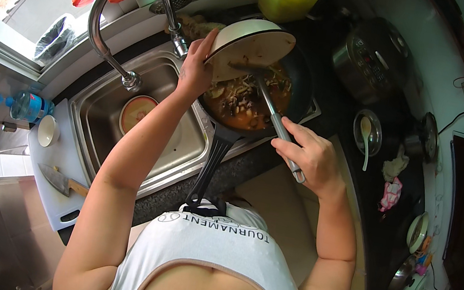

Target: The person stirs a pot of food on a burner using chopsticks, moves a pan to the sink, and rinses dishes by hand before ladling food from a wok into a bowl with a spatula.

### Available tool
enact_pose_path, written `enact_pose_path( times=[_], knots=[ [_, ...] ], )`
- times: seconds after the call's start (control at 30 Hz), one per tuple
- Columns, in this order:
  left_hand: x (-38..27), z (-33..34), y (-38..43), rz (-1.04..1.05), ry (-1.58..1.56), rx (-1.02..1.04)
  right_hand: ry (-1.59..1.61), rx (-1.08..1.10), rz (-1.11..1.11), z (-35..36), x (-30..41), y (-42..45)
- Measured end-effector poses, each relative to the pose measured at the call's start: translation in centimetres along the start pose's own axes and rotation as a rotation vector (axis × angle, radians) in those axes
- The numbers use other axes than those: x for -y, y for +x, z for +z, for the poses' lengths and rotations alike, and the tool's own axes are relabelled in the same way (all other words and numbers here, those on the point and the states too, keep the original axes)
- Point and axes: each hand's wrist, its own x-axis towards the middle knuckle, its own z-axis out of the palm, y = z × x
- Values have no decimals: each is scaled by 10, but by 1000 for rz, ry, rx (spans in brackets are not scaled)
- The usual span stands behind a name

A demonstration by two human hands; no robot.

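Observation:
My left hand [198, 66] grips the rim of a white enamel bowl [257, 40] with a dark edge, tilted on its side over a black frying pan [298, 96]. Sauce streaks and food bits cling inside the bowl. In the pan lies a stew in reddish-brown sauce [243, 109], with meat and pale strips. My right hand [305, 153] holds the grey and metal handle of a cooking spatula [271, 105]; its dark head is at the bowl's lower inside, above the food. The pan's black handle [213, 160] points towards my body, with nobody's hand on it.
Left of the pan are a steel sink [89, 134] with a plate [137, 112] in it and a curved faucet [96, 18]. A knife [56, 179] and small bowl [48, 131] lie on a white cutting board [55, 207]. Rightwards stand a rice cooker [365, 61] and a dish with a spoon [366, 134].

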Motion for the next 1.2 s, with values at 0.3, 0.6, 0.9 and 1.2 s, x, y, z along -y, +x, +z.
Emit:
enact_pose_path(
  times=[0.3, 0.6, 0.9, 1.2],
  knots=[
    [7, -7, -21, -146, -138, -67, -14, 37, -26, 8, 18, -2],
    [28, -18, -37, -254, -483, -272, 183, -243, 251, -11, 15, -17],
    [6, -71, -95, -952, -1118, -292, 891, -740, 834, 25, 2, -36],
    [0, -139, -219, -1254, -1220, -336, 926, -734, 1014, 45, -20, -63]
  ],
)
